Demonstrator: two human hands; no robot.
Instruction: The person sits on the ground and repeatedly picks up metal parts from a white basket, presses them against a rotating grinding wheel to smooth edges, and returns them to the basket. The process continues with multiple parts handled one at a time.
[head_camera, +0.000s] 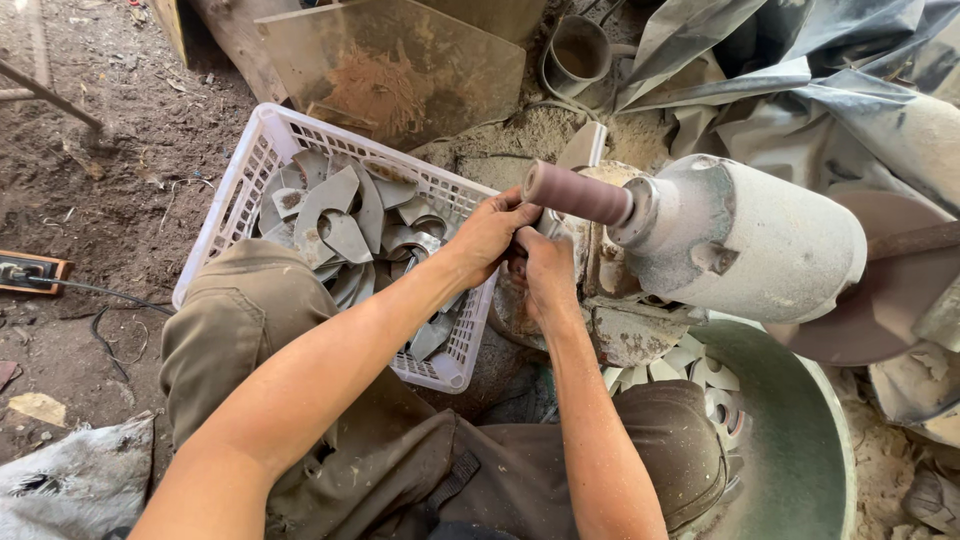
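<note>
My left hand (492, 232) and my right hand (545, 268) are together under the brownish sanding drum (575, 192) of a dusty white motor (745, 238). Both hands grip a small flat metal piece (547, 222) pressed up against the drum; most of the piece is hidden by my fingers. Just left of my hands stands a white plastic basket (240, 180) holding several curved grey metal pieces (340, 215).
A green round tub (800, 440) at the lower right holds several pale metal pieces (690, 368). My knees in olive trousers (240, 320) fill the foreground. A dusty metal sheet (400, 70), a cup (580, 55), grey plastic sheeting (800, 80) and a floor socket (30, 272) lie around.
</note>
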